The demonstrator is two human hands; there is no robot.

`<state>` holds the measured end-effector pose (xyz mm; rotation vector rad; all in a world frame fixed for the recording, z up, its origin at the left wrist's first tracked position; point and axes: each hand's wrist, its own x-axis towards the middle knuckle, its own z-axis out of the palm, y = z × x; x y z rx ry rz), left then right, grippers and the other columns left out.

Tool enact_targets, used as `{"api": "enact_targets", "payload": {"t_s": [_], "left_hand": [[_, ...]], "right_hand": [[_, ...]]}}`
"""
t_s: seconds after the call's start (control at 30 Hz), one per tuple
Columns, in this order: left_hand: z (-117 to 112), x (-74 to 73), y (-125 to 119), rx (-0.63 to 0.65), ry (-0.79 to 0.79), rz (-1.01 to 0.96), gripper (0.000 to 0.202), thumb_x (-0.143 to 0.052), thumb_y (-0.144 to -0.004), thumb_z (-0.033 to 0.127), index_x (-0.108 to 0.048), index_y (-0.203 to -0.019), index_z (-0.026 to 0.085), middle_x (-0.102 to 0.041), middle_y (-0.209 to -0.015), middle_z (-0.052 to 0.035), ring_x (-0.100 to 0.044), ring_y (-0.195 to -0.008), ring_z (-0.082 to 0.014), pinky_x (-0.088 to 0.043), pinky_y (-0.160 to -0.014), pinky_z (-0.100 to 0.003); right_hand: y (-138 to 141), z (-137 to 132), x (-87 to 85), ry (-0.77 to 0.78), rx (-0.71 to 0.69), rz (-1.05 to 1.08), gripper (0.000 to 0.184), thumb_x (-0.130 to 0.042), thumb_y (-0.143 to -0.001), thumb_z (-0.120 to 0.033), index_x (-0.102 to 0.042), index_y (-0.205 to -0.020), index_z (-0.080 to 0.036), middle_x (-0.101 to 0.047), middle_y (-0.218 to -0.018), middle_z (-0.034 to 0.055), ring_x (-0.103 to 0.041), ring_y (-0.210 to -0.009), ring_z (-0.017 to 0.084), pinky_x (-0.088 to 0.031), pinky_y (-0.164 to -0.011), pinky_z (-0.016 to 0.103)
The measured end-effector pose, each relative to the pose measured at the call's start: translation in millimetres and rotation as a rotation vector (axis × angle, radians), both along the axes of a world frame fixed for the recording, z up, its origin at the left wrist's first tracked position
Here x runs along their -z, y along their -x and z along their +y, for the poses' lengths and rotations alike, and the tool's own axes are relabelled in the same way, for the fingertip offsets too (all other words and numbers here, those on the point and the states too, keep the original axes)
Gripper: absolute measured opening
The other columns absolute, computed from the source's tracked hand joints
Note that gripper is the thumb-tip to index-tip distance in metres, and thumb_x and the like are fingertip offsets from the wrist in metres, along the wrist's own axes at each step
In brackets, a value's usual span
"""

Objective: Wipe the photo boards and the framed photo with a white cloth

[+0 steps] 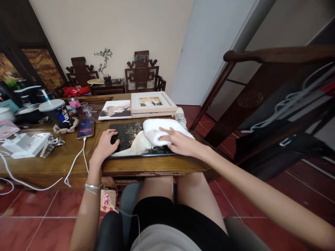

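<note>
Head view: right hand (180,141) pressed a cloth (158,128), pinch unclear, onto the picture (128,136) beneath it, while left hand (105,146) lay splayed at its edge; wiping seemed underway, the next stroke apparently requiring steady bracing.

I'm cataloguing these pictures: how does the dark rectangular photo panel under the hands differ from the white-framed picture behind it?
The dark rectangular photo panel has no wide border; the white-framed picture has one around its small image. The left hand and a fluffy white cloth under the right hand rest on the panel; neither hand touches the white-framed picture. Both are rectangular and are on the brown wooden table.
</note>
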<state>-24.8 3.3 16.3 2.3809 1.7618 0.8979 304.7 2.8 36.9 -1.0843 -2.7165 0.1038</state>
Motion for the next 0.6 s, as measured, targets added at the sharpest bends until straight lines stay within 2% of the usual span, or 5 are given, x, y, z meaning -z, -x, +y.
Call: {"api": "enact_targets", "payload": {"t_s": [0.07,0.17,0.3,0.4,0.6], "left_hand": [[0,0.1,-1,-0.003,-0.005,-0.012,0.034,-0.049,-0.085,0.032,-0.063,-0.112,0.016,-0.060,-0.125,-0.0119,-0.052,-0.122,-0.0251,-0.038,-0.111,-0.043],[1,3.1,-3,0.011,0.039,-0.027,0.045,-0.043,-0.091,0.035,-0.055,-0.128,0.013,-0.050,-0.140,-0.0140,-0.043,-0.134,-0.0246,-0.031,-0.115,-0.042],[3,5.8,-4,0.041,0.143,-0.013,0.055,-0.038,-0.094,0.039,-0.047,-0.138,0.007,-0.041,-0.151,-0.0166,-0.031,-0.143,-0.0245,-0.023,-0.119,-0.041],[3,5.4,-3,0.037,0.162,-0.014,0.060,-0.038,-0.093,0.044,-0.046,-0.139,0.006,-0.041,-0.151,-0.0168,-0.031,-0.144,-0.0246,-0.023,-0.119,-0.041],[1,4.4,-3,0.030,0.155,-0.018,0.061,-0.042,-0.092,0.045,-0.047,-0.139,0.006,-0.041,-0.150,-0.0166,-0.030,-0.144,-0.0244,-0.022,-0.119,-0.041]], "right_hand": [[-4,-22,-3.5,0.040,-0.014,0.013,0.059,-0.043,-0.068,0.000,-0.066,-0.119,-0.018,-0.043,-0.150,0.0141,-0.029,-0.143,0.030,-0.025,-0.114,0.058],[-6,-48,-11.8,0.086,-0.051,0.014,0.063,-0.042,-0.064,0.002,-0.067,-0.117,-0.021,-0.042,-0.151,0.0092,-0.028,-0.144,0.029,-0.026,-0.114,0.057],[-4,-56,-18.4,0.107,-0.061,-0.031,0.063,-0.043,-0.063,0.002,-0.068,-0.116,-0.021,-0.041,-0.152,0.0106,-0.029,-0.143,0.031,-0.028,-0.113,0.056],[2,-38,-15.6,0.084,-0.053,-0.029,0.061,-0.043,-0.067,0.001,-0.068,-0.117,-0.021,-0.045,-0.149,0.0121,-0.037,-0.139,0.031,-0.031,-0.112,0.055],[26,37,-11.7,-0.027,-0.075,0.020,0.059,-0.041,-0.067,0.003,-0.066,-0.118,-0.015,-0.070,-0.116,0.0105,-0.050,-0.129,0.029,-0.041,-0.103,0.044]]}}
